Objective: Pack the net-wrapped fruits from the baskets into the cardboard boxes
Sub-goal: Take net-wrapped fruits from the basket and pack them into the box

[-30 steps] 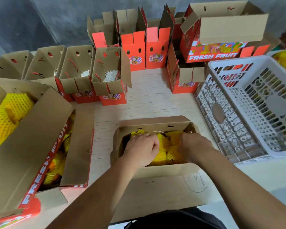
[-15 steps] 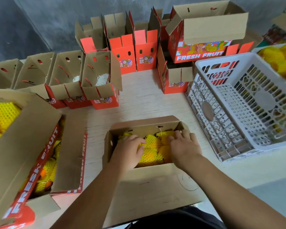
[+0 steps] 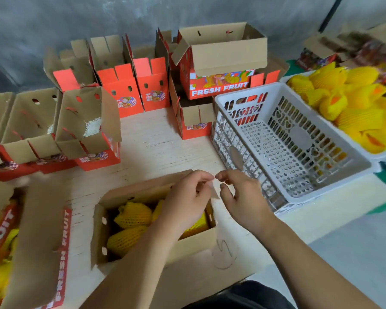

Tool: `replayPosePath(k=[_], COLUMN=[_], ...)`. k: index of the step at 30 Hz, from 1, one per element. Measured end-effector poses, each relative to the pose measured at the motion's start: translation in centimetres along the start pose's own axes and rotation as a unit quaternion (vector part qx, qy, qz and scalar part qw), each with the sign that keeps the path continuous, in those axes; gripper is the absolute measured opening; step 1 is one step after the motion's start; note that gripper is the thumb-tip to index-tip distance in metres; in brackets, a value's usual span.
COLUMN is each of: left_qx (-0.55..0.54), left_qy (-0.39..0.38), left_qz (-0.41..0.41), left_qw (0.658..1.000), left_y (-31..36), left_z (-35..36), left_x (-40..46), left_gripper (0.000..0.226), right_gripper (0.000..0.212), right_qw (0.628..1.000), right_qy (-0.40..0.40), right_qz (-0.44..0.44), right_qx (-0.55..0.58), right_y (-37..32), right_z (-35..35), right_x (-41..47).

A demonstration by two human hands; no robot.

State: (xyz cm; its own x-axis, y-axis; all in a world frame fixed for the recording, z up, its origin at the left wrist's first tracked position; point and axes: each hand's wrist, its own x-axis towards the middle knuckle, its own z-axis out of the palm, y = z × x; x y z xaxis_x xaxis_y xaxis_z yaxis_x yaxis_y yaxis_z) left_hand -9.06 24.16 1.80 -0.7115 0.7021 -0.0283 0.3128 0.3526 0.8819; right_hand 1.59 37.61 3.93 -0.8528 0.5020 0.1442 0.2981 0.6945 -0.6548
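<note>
An open cardboard box (image 3: pixel 98 230) stands right in front of me on the pale table, with several yellow net-wrapped fruits (image 3: pixel 133 214) packed inside. Both hands hover over its far right corner. My left hand (image 3: pixel 187 201) has its fingers curled and seems to pinch a pale flap corner (image 3: pixel 213 192) of the box. Beside it, my right hand (image 3: pixel 243 201) holds nothing, its fingers loosely bent and its fingertips close to the left hand's. A white plastic basket (image 3: pixel 299 197) with nothing in it sits to the right. Farther right, another basket (image 3: pixel 379 155) is heaped with net-wrapped fruits (image 3: pixel 352 103).
A large filled FRESH FRUIT box (image 3: pixel 42 241) lies at my left with its flap open. Small open red boxes (image 3: pixel 87 130) stand in a row at back left, and more (image 3: pixel 125 85) stand along the wall. A big printed box (image 3: pixel 218 85) is stacked behind the white basket.
Both hands have lifted out of the box, where they pressed on the fruits, and now meet above its far right corner. The view has swung right, showing the full basket.
</note>
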Motion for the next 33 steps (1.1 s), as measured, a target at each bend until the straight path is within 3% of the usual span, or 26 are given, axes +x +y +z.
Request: replayPosePath(k=[7, 12, 17, 19, 21, 23, 26, 29, 33], left_qx=[-0.105, -0.088, -0.112, -0.113, -0.11, -0.107, -0.113, -0.14, -0.139], left_qy=[-0.023, -0.038, -0.035, -0.027, -0.01, -0.002, 0.012, 0.032, 0.028], left_qz=[0.038, 0.051, 0.005, -0.021, -0.046, -0.065, -0.102, -0.133, -0.116], left_qw=[0.994, 0.994, 0.993, 0.993, 0.993, 0.992, 0.988, 0.981, 0.983], left_y=[8.6, 14.3, 19.2, 20.7, 22.1, 23.4, 24.8, 25.9, 27.2], left_z=[12.5, 22.4, 30.2, 32.4, 34.1, 35.5, 37.2, 38.2, 39.2], left_x=[7.9, 13.9, 18.9, 20.3, 21.4, 22.1, 22.8, 23.3, 24.2], left_gripper=[0.02, 0.02, 0.016, 0.016, 0.02, 0.027, 0.032, 0.022, 0.026], right_gripper=[0.018, 0.026, 0.047, 0.065, 0.084, 0.084, 0.075, 0.078, 0.073], right_qw=[0.993, 0.99, 0.973, 0.968, 0.964, 0.955, 0.946, 0.941, 0.955], right_qy=[0.076, 0.106, 0.219, 0.195, 0.086, 0.008, 0.023, 0.057, 0.074], right_qz=[0.054, 0.058, 0.061, 0.101, 0.116, 0.099, 0.084, 0.06, 0.026], right_qx=[0.077, 0.074, -0.05, -0.124, -0.222, -0.281, -0.313, -0.328, -0.285], right_y=[8.9, 19.1, 29.0, 32.1, 34.5, 36.0, 36.6, 37.1, 38.1], right_z=[-8.8, -16.4, -25.3, -28.3, -29.8, -29.8, -28.9, -27.8, -28.3], right_x=[2.5, 5.8, 10.2, 12.0, 13.8, 15.0, 15.8, 16.1, 17.1])
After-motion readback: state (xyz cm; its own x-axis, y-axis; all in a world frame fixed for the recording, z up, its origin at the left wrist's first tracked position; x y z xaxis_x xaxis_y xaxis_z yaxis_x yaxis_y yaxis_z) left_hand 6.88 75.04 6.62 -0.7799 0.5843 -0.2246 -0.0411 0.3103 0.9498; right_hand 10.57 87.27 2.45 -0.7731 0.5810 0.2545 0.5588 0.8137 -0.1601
